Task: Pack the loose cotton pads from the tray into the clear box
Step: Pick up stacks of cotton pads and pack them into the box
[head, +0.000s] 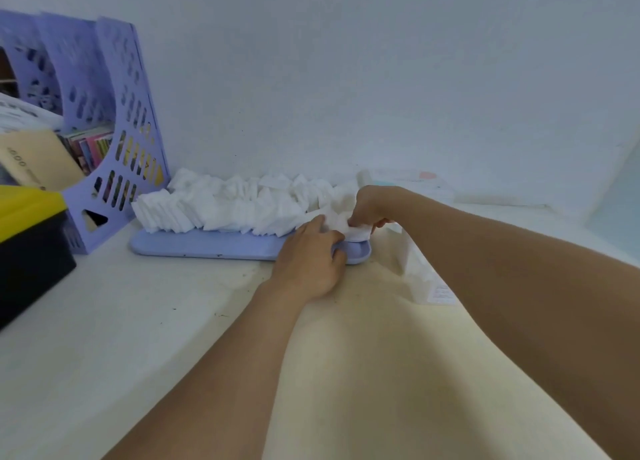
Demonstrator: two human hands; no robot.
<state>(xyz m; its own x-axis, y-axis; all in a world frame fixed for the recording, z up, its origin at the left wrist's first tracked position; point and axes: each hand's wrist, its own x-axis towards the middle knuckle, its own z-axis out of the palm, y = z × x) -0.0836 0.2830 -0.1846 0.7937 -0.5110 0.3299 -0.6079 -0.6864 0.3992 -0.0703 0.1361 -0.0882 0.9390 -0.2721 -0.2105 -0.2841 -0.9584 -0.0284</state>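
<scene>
Between the two hands, at the right end of the lavender tray (pixel 207 248), a small bunch of cotton pads (pixel 358 231) was pinched by the right hand (pixel 372 205), its fingers curled round them. The left hand (pixel 308 255) was laid against the tray's end, fingers loosely bent, touching the pads. Left of both hands, the heaped loose pads (pixel 228 203) were spread along the tray. The clear box (pixel 420 272) was seen only partly, under the right forearm.

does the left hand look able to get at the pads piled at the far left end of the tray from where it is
Probably yes. The left hand rests at the right end of the tray, and the cotton pads lie uncovered along it. Only the file rack beside that end crowds it.
</scene>
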